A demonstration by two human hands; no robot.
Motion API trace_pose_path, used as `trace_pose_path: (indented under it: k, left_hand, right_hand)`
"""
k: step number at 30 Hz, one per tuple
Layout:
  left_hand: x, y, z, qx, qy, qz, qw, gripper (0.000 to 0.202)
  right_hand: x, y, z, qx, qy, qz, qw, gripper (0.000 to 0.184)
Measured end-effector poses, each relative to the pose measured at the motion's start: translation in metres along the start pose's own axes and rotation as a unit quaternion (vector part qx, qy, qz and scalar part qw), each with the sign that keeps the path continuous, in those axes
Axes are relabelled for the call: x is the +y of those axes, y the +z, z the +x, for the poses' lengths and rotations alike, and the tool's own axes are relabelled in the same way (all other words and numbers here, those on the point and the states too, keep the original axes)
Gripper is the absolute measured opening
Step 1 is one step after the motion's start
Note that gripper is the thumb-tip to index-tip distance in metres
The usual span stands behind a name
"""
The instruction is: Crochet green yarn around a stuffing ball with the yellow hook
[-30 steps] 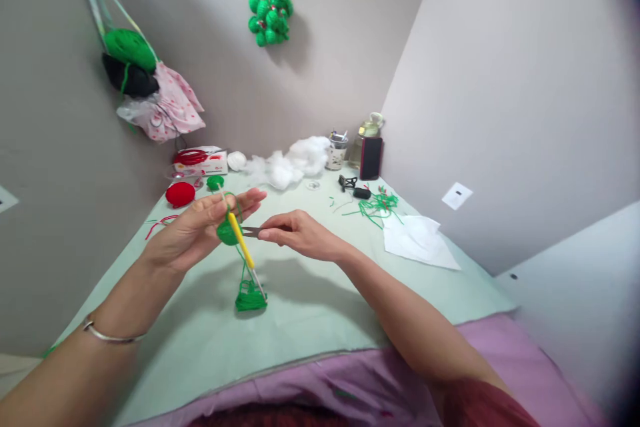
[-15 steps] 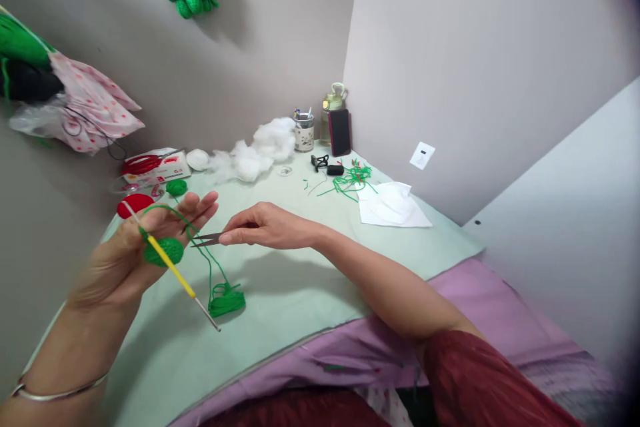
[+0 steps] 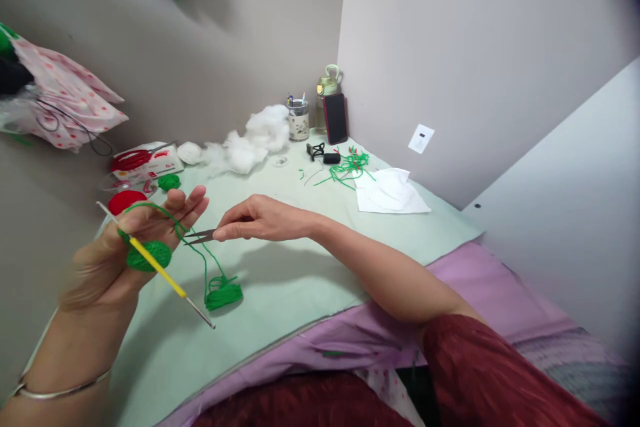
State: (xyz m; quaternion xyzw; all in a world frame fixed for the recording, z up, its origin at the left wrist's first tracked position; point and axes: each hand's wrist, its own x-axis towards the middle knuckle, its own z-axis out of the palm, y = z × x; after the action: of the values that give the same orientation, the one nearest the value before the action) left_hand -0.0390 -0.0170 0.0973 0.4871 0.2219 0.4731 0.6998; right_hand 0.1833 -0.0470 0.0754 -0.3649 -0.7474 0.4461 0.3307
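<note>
My left hand [image 3: 103,263], palm up, grips a small green crocheted piece [image 3: 153,256] together with a crochet hook [image 3: 159,268] that has a yellow handle and metal ends. Green yarn [image 3: 167,214] loops over the fingers and runs down to a flat green yarn bundle [image 3: 224,295] on the table. My right hand [image 3: 267,219] is closed around small scissors [image 3: 201,236]; their handles are hidden in the fingers. The two dark pointed blades are parted, right at the yarn strands beside the left fingertips. Whether the blades touch the yarn, I cannot tell.
White stuffing [image 3: 245,147] lies at the table's back, near a pen cup [image 3: 299,123], a bottle [image 3: 327,90] and a phone [image 3: 336,119]. Green yarn scraps [image 3: 353,163] and white paper [image 3: 393,192] are at right. Red scissors [image 3: 133,160] rest on a box at left.
The view has tilted and shifted slightly, so the hands and table objects sit a little differently in the picture. Both hands keep their holds, with the blades still at the yarn.
</note>
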Motion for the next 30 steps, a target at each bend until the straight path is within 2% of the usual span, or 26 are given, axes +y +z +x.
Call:
trace_pose_path:
  k: [10, 17, 25, 30]
  left_hand:
    - [-0.004, 0.001, -0.003, 0.001, 0.002, -0.009, 1.000, 0.036]
    - [-0.005, 0.008, -0.006, 0.024, -0.008, -0.029, 0.999, 0.036]
    - [-0.007, 0.011, -0.005, 0.012, -0.005, -0.021, 1.000, 0.029]
    - [-0.007, 0.015, -0.009, -0.004, -0.003, -0.016, 1.000, 0.031]
  right_hand:
    - [0.004, 0.001, 0.002, -0.012, -0.017, 0.025, 0.999, 0.049]
    - [0.002, 0.004, 0.001, -0.008, -0.014, 0.028, 0.999, 0.050]
    - [0.005, 0.003, 0.001, -0.004, -0.013, 0.018, 1.000, 0.048]
    - [0.004, 0.003, 0.000, -0.007, -0.019, 0.022, 1.000, 0.048]
